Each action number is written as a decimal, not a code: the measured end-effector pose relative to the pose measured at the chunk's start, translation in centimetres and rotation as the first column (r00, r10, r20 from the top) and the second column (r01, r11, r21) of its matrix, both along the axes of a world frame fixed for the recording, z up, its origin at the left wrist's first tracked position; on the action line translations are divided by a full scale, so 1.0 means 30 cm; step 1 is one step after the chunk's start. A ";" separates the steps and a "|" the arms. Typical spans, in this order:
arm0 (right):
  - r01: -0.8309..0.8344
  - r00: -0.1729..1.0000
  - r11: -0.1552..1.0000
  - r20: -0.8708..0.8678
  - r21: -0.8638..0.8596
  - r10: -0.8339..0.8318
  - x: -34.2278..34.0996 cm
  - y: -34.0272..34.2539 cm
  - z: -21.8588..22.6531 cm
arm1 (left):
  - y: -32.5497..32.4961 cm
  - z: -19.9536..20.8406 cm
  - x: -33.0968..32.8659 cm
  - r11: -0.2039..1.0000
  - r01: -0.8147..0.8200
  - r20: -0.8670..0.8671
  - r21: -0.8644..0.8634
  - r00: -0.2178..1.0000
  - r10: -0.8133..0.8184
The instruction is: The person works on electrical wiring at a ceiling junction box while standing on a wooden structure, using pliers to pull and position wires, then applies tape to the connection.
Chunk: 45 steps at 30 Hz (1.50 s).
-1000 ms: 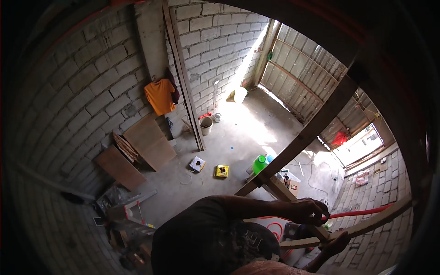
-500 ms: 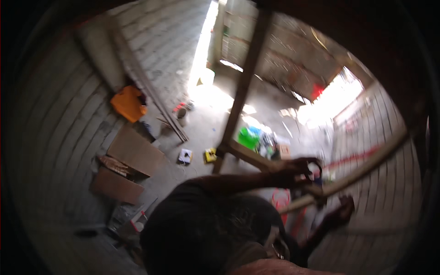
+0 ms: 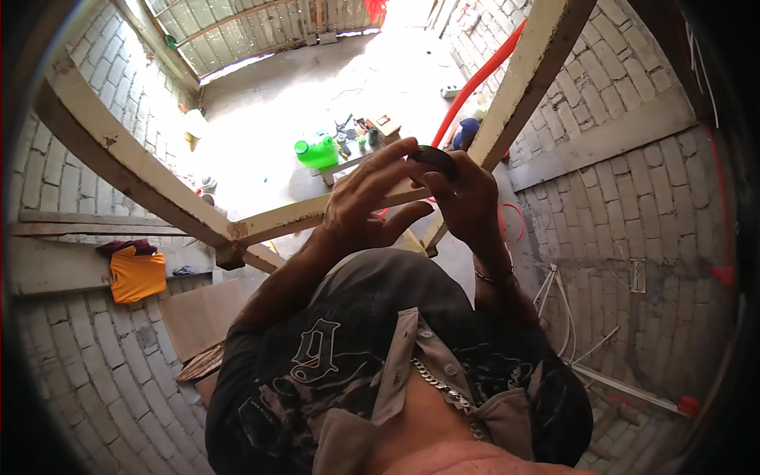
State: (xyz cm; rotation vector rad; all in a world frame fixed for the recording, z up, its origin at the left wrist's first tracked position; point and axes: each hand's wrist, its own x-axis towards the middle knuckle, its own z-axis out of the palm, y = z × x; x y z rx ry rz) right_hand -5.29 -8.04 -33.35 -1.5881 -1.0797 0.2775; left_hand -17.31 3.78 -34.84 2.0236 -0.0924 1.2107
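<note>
A black ring-shaped roll, looking like tape (image 3: 437,161), is held up in front of my chest. My right hand (image 3: 469,202) grips it between thumb and fingers. Beside it, my left hand (image 3: 366,196) has its fingers stretched out and its thumb apart, the fingertips close to the roll's left edge; whether they touch it I cannot tell. Just beyond both hands runs the rung of a wooden ladder-like frame (image 3: 289,220), partly covered by them. From behind my right hand a red flexible pipe (image 3: 479,77) rises along the right-hand rail.
On the floor below, a green jug (image 3: 317,152) stands by a low bench (image 3: 342,167) carrying small tools. An orange cloth (image 3: 137,275) hangs at the left brick wall, above a cardboard sheet (image 3: 202,317). White pipes (image 3: 625,388) lean low on the right.
My view has swung round. The ring-shaped roll was at my left hand, with my right hand lower and apart; now my hands are close together and the right one holds it.
</note>
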 end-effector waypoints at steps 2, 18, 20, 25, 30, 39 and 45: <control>0.037 0.994 0.999 0.103 0.006 -0.037 -0.001 0.005 0.016 | 0.013 -0.019 0.005 0.994 0.004 0.072 -0.110 0.997 0.004; -0.024 0.884 0.995 0.463 -0.094 0.065 0.063 0.038 -0.013 | 0.076 -0.026 0.042 0.936 0.180 0.082 -0.301 0.983 -0.163; 0.059 0.890 0.996 0.456 -0.069 -0.021 0.093 0.012 -0.067 | 0.048 -0.003 0.039 0.923 0.135 0.084 -0.361 0.990 -0.111; -0.102 0.779 0.980 0.599 -0.169 0.185 0.127 0.079 -0.099 | 0.025 0.016 -0.027 0.870 0.065 0.047 -0.488 0.998 -0.048; -0.227 0.566 0.973 0.807 -0.040 0.166 0.277 0.121 -0.160 | 0.085 -0.068 0.086 0.981 -0.049 0.042 -0.188 0.997 0.057; -0.263 0.771 0.917 0.507 -0.299 0.386 0.243 0.166 -0.081 | 0.082 0.012 -0.005 0.993 -0.018 -0.054 -0.113 0.998 0.012; -0.365 0.322 0.922 0.912 -0.127 0.253 0.265 0.101 -0.051 | 0.061 -0.045 0.058 0.992 0.090 0.032 -0.089 0.996 -0.088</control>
